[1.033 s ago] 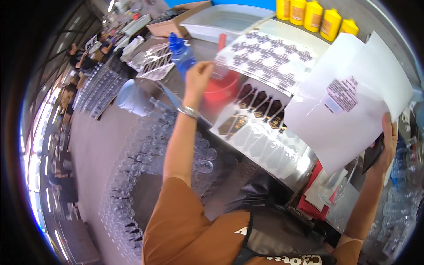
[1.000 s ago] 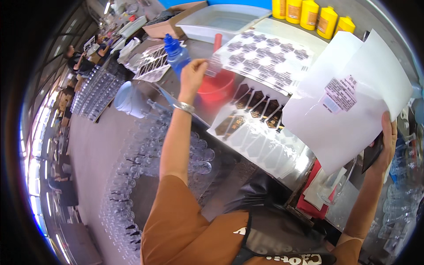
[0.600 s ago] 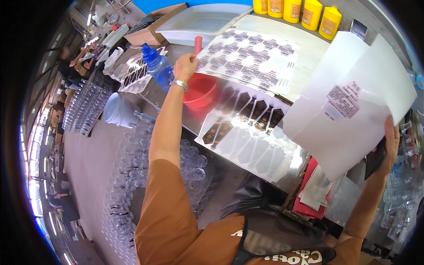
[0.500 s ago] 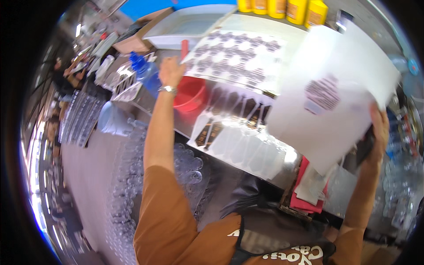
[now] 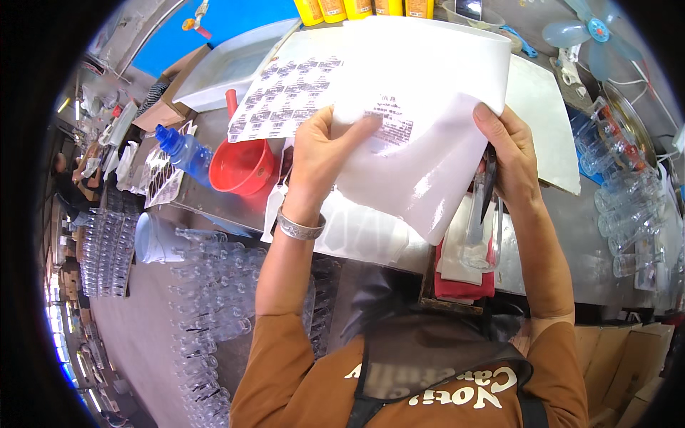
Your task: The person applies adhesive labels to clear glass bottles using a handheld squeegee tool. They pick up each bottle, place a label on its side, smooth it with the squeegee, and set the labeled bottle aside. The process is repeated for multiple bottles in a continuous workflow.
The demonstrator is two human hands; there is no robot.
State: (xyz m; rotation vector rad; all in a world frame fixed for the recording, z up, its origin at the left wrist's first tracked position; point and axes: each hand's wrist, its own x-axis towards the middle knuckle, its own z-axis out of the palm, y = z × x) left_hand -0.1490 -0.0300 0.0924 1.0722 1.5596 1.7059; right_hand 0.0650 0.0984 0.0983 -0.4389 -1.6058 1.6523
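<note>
A large glossy white sheet (image 5: 442,78) is held up in front of me, bent over, with one small dark printed decal (image 5: 394,130) on it. My left hand (image 5: 314,150) pinches its left side, thumb lying by the print. At the sheet's right edge, my right hand (image 5: 510,146) grips it; a black pointed tool (image 5: 488,182), too hidden to name surely, sticks out below the same palm. Behind the sheet, to the left, lies another sheet of repeated dark prints (image 5: 285,100). Clear cut-out pieces (image 5: 364,232) are on the metal table beneath.
On the left of the table stand a red pot (image 5: 242,167) and a blue bottle (image 5: 184,148). A clear glass (image 5: 478,246) sits by a red cloth (image 5: 464,285). Yellow bottles (image 5: 357,8) line the back. Glass mugs (image 5: 628,207) stand right; several more cover the floor left.
My left hand has come from beside the red pot to the sheet. My right hand has brought the sheet left, in front of me. The view has turned to the right.
</note>
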